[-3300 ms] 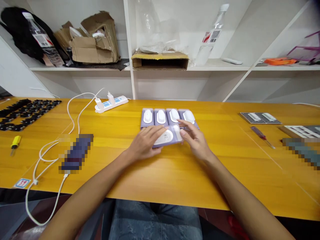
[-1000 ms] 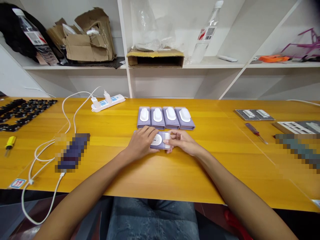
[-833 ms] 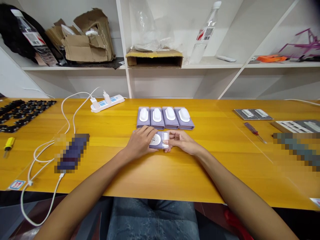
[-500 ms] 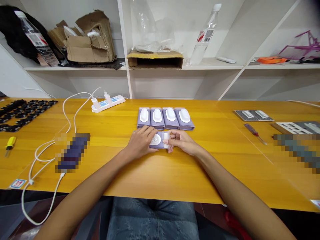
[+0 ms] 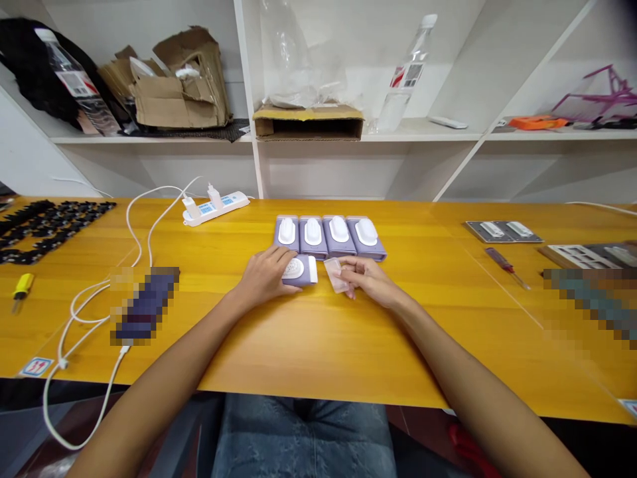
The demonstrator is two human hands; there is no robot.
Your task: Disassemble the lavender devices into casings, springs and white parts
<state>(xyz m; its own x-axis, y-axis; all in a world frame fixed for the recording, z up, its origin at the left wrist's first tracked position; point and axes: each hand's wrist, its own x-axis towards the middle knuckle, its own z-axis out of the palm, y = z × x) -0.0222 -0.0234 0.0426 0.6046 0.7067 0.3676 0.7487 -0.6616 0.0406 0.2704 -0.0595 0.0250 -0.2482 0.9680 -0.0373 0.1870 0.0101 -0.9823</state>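
Observation:
My left hand [image 5: 269, 273] is wrapped round a small purple box [image 5: 305, 272] with a round white pattern on its top and a white strip at its right end. A little to its right, my right hand [image 5: 365, 279] pinches a clear plastic cover [image 5: 337, 275] between thumb and fingers. The cover and the box are apart, with a narrow strip of table between them. Behind both hands stands a row of several purple boxes [image 5: 313, 248], each with a white oval piece on top. The left fingers hide part of the held box.
A white power strip [image 5: 216, 208] and cable lie at the left, near a blurred phone [image 5: 149, 302]. A yellow-handled screwdriver [image 5: 22, 285] rests far left. To the right are another screwdriver [image 5: 506, 267] and a grey plate [image 5: 503, 232]. Shelves with bottles and cartons [image 5: 182, 93] rise behind.
The clear cover has come off the purple box's right end and is now in my right hand. My left hand has moved slightly left with the box.

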